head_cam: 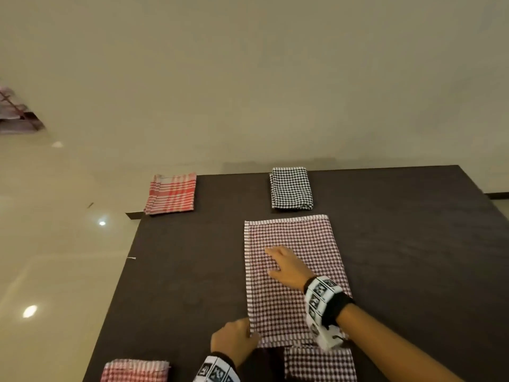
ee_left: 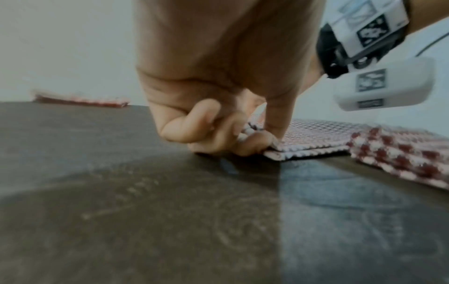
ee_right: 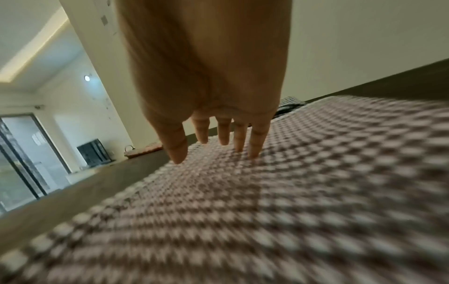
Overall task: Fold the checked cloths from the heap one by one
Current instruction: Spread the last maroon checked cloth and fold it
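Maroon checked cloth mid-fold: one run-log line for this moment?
stage: smoothing half-folded maroon checked cloth | left hand: pinches near-left corner | right hand: flat on top | folded black checked cloth: behind it

Both forearms were bare. Each wrist wore a black strap [head_cam: 336, 306] under a white band [head_cam: 319, 295] printed with black-and-white square markers. At the right wrist's six o'clock hung a white camera pod [ee_left: 383, 84], likewise marked.

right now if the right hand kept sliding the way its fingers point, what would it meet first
Only more of the maroon checked cloth under the right hand, then that cloth's far left part and bare table; the red striped cloth lies far beyond, probably.
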